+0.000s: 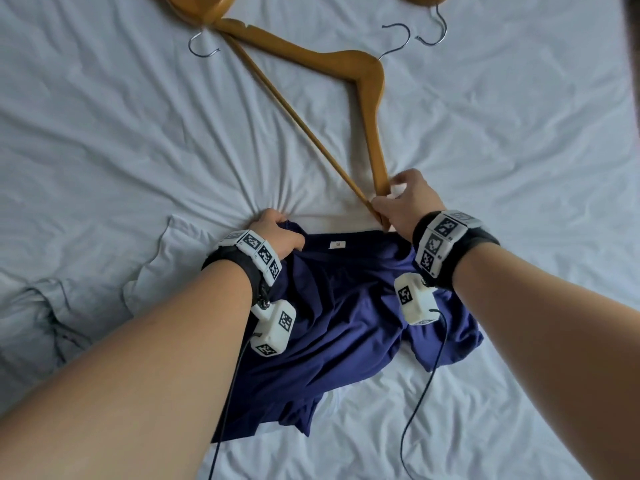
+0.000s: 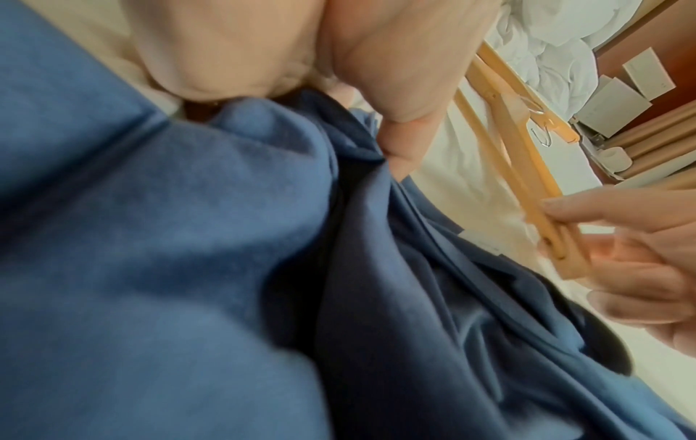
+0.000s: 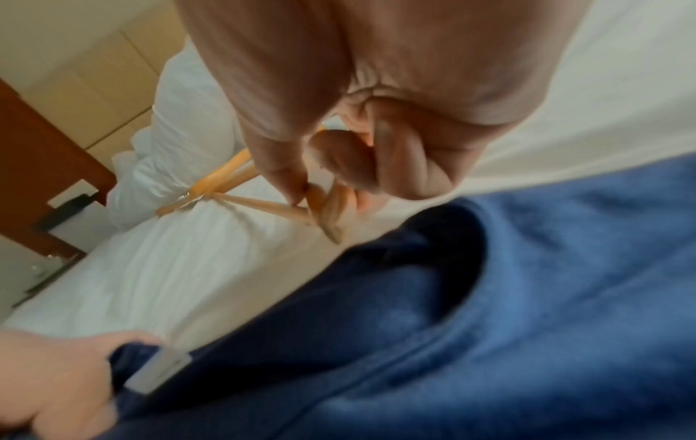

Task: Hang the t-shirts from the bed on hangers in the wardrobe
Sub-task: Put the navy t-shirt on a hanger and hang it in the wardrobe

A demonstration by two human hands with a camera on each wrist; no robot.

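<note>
T-shirt (image 1: 346,306) lay on the bed (image 1: 104,133), collar away from the person, left hand (image 1: 277,233) gripping its collar, right hand (image 1: 403,202) pinching the hanger (image 1: 375,109) end just beside the opening, long axis pointing away.

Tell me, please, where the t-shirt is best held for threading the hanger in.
By the neck opening of the t-shirt, from its left shoulder, where the left hand already grips: that lifts the collar open toward the hanger end in the right hand.
</note>
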